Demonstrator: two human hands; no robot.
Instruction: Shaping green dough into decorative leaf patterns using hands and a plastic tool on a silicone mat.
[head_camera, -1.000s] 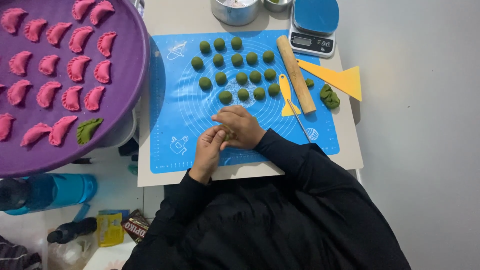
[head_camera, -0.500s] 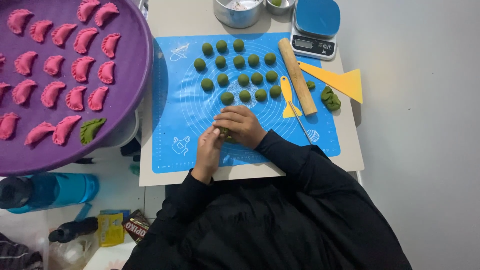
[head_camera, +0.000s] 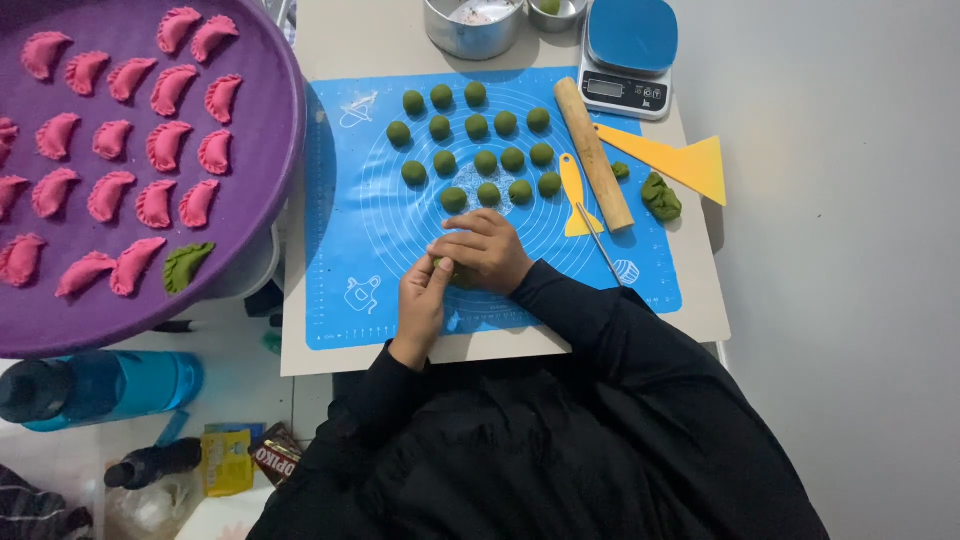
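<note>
Your left hand and right hand meet over the blue silicone rolling mat, fingers pinched together on a small green dough piece (mostly hidden, shape unclear). Just beyond: rows of round green dough balls. To their right, a wooden rolling pin, w/ a yellow plastic scraper past it. Far left: round purple tray w/ pink crimped dumplings.

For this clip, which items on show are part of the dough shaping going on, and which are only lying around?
In use:
left hand and right hand, pinching a green dough piece
blue silicone mat
row of green dough balls
purple round tray of pink dumplings

Lying about:
wooden rolling pin
blue kitchen scale
teal water bottle
</note>
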